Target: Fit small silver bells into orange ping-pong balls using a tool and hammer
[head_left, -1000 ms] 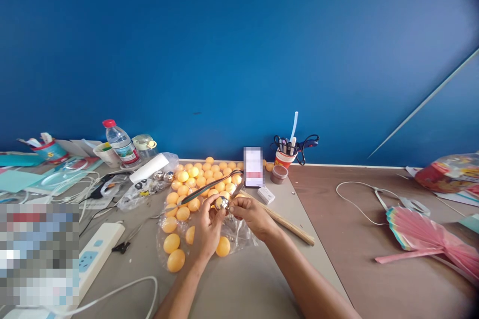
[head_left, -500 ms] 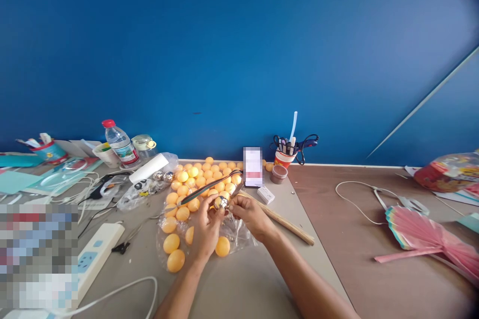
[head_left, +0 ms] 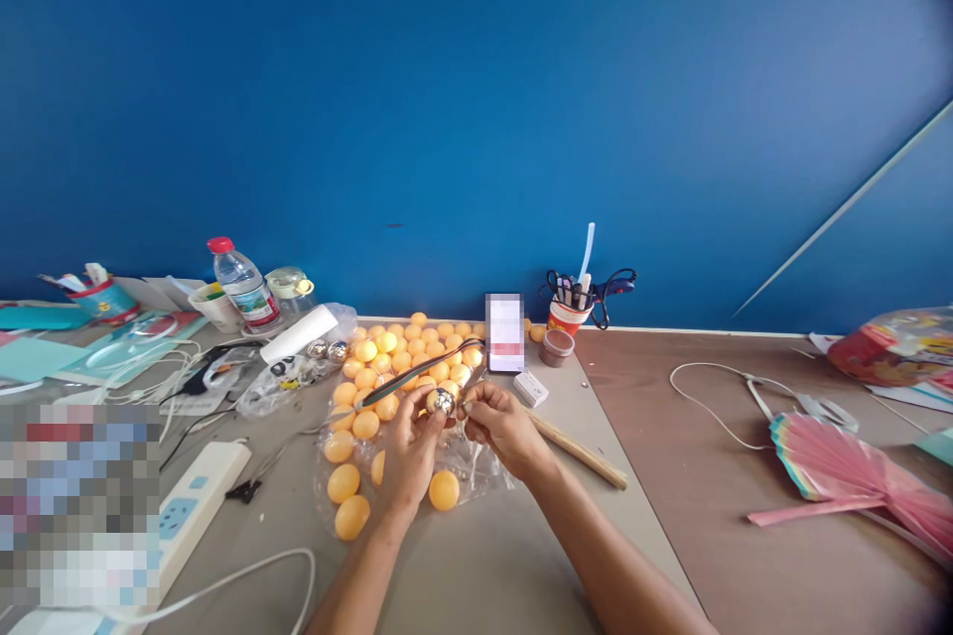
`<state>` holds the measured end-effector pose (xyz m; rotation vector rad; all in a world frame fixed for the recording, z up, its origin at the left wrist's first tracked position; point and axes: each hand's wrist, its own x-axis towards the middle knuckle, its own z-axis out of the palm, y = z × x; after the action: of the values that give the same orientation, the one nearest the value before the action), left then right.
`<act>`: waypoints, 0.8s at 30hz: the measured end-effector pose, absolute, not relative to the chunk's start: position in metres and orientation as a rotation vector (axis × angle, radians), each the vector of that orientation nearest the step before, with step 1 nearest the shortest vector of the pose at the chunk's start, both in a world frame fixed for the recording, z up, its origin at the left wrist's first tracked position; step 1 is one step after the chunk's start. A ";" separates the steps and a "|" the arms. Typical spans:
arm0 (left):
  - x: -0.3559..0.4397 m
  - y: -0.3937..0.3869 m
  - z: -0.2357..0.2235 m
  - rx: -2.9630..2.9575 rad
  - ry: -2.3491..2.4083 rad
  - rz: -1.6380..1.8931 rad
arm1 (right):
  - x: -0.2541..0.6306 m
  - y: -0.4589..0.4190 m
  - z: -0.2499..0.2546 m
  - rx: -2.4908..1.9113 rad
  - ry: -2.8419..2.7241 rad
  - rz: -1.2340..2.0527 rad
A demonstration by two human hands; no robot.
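The left hand [head_left: 412,444], partly closed, is holding a shiny silver ball [head_left: 442,402] between thumb and fingers, over orange balls [head_left: 343,483] lying on clear plastic. The right hand [head_left: 500,427] is holding its thumb and fingertips nearly together just beside the silver ball; whether they are gripping anything cannot be told. A wooden stick [head_left: 588,454] is lying near the right wrist.

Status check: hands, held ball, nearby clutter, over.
Left hand holding shiny silver metallic-looking ball. Right hand close beside it, contents unclear. Smooth round orange balls near both.
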<state>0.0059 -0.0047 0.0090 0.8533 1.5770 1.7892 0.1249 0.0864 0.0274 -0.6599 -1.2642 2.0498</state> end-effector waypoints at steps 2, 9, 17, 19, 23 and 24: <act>0.007 -0.005 0.009 0.835 1.554 1.785 | 0.124 0.086 0.030 -0.642 -1.193 2.065; 0.005 -0.006 0.011 0.853 1.592 1.761 | 0.124 0.084 0.033 -0.630 -1.196 2.118; 0.005 -0.007 0.012 0.898 1.641 1.778 | 0.127 0.084 0.033 -0.590 -1.187 2.183; 0.005 -0.007 0.012 0.910 1.689 1.771 | 0.126 0.084 0.031 -0.591 -1.225 2.184; 0.005 -0.007 0.010 0.943 1.737 1.746 | 0.126 0.083 0.029 -0.600 -1.299 2.174; 0.005 -0.008 0.010 0.951 1.738 1.742 | 0.126 0.083 0.028 -0.603 -1.303 2.172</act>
<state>0.0049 -0.0076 0.0099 0.9512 1.7378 1.7423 0.1256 0.0829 0.0283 -0.6028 -1.3030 2.1716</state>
